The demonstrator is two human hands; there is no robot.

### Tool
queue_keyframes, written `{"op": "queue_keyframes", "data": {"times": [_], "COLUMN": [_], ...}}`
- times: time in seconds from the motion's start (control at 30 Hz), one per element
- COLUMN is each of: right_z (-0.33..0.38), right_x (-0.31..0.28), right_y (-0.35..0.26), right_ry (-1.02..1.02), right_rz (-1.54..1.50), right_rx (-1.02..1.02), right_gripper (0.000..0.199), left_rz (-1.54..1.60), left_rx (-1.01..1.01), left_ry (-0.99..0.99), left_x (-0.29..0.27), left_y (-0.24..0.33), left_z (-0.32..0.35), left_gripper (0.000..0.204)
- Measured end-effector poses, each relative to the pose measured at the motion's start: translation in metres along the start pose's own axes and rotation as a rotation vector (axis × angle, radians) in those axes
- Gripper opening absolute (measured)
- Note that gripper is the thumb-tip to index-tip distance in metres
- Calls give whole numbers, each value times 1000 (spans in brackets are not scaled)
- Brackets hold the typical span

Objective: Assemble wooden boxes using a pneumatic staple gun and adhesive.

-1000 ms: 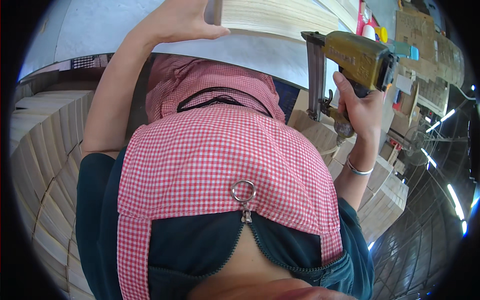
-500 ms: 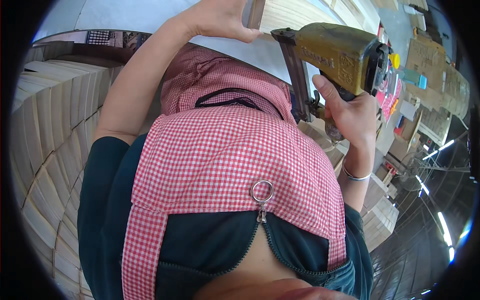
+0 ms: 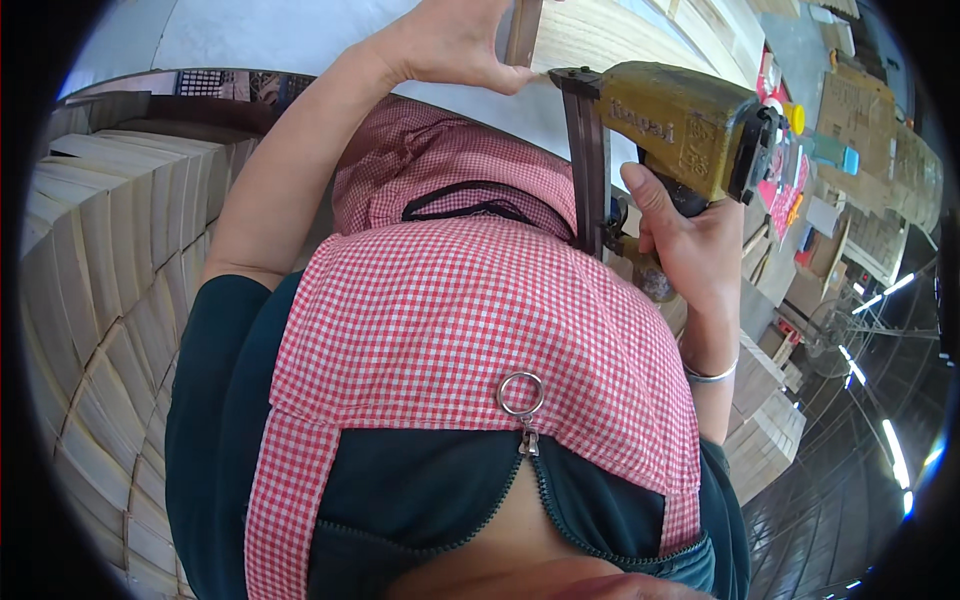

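My right hand (image 3: 690, 240) grips a nail gun (image 3: 680, 120) with a worn yellow-brown body and a long dark magazine. Its thumb lies along the handle; the other fingers are mostly hidden. The gun's dark nose meets the near edge of a pale wooden board (image 3: 590, 40), close to my left thumb. At the top edge my left hand (image 3: 460, 45) curves around a darker wooden strip (image 3: 523, 35) joined to the board's left side. Its thumb presses on the strip's near end, while the fingertips run out of view.
Beneath the wood lies a white worktop (image 3: 250, 35). Stacked wooden pieces (image 3: 110, 210) rise close on my left. Flattened cardboard (image 3: 850, 140) and a pink item (image 3: 785, 195) lie to the right, with more stacked wood (image 3: 765, 440) lower down.
The nail gun has tilted, its magazine now standing more upright. Its nose has come closer to my left thumb and the board's edge. My left hand keeps its hold on the strip.
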State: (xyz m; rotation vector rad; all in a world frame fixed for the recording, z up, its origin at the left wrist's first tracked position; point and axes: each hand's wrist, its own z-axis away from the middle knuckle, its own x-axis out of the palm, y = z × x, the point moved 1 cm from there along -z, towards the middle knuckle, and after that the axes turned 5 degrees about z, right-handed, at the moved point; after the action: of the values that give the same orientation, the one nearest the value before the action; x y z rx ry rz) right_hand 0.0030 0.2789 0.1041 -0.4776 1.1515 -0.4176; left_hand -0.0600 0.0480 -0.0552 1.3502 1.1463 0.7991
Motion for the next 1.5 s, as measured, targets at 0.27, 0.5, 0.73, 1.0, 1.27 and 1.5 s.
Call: {"op": "queue_keyframes", "data": {"times": [0.27,0.5,0.73,1.0,1.27,1.5], "right_z": [6,6,-3,0,4,-4], "right_x": [-10,-13,-19,-47,-36,-33], "right_y": [-21,-17,11,53,27,19], "right_ry": [-23,-35,68,169,-19,-65], "right_rz": [-78,-84,-48,93,175,227], "right_rx": [-160,-156,-159,-307,-252,-407], "right_gripper": [31,35,40,44,38,39], "left_rz": [-423,-604,-106,-208,-211,-224], "left_rx": [172,-235,-90,116,-126,-129], "left_ry": [311,718,635,1334,1091,971], "left_x": [-16,6,59,-45,-125,-114], "left_y": [31,66,54,19,2,13], "left_z": [57,220,179,92,86,70], "left_gripper": [90,101,50,22,20,19]}}
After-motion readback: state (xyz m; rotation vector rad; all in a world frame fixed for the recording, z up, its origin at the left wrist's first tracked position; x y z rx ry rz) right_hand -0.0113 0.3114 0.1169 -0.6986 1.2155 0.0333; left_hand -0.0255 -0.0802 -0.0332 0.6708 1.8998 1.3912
